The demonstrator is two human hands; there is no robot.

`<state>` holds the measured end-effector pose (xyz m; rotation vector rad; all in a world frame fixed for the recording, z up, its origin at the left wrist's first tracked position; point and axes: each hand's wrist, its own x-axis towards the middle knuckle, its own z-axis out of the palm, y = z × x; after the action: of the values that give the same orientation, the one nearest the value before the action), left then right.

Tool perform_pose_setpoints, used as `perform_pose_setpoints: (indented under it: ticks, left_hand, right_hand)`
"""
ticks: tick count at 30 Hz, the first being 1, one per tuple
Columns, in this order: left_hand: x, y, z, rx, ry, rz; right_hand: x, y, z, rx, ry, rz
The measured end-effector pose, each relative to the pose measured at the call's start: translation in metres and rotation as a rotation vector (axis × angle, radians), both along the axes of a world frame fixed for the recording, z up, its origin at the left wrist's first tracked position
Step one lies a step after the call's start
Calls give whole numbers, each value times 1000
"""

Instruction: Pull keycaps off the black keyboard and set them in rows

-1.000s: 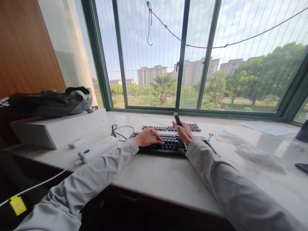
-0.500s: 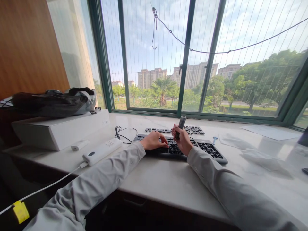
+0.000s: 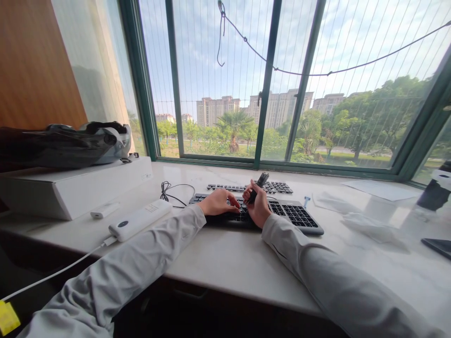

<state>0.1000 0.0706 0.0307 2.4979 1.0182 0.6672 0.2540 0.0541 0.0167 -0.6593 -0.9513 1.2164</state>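
Head view, one moment, items as follows.

Writing and labels: the white power bank [image 3: 140,219] bears small print at its far end and a dark oval mark near its cable end; neither can be read. The white box [image 3: 75,187] carries a faint mark near its right corner, too small to read. Key legends on the keyboards are blurred.

Left hand [image 3: 219,203]: lies palm down on the left part of the near black keyboard [image 3: 298,217], fingers loosely spread on the keys, gripping nothing.

Right hand [image 3: 260,207]: closed around a small dark tool [image 3: 258,185], which tilts up and to the right above the keys, its lower tip down at the key row just beside the left fingertips.

Second keyboard [image 3: 278,187]: slimmer, lying behind the first, nearer the window.

Worktop [image 3: 225,258]: pale, polished stone sill-counter running under the window. On it, left: the white box with a dark bag [image 3: 59,143] on top, a small white stick [image 3: 104,210], the power bank with a white cable, a coiled black cord [image 3: 172,190]. Right: a small blue item [image 3: 306,201], paper sheets [image 3: 382,189], clear plastic wrap [image 3: 375,228], a dark flat device [image 3: 437,245] at the edge.

Room: green-framed window [image 3: 269,84] with thin vertical bars and a slack cord across it; wood-panelled wall at left. Outside: palms, trees, apartment blocks, cloudy sky.
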Motion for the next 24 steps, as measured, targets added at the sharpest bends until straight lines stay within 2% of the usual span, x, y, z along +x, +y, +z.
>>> perform_pose_setpoints:
  ticks: [12, 24]
  left_hand:
    - [-1, 2, -1, 22, 16, -4]
    - [-3, 0, 2, -14, 9, -36]
  right_hand:
    - [-9, 3, 1, -99, 155, -24]
    - [-17, 14, -1, -109, 103, -168]
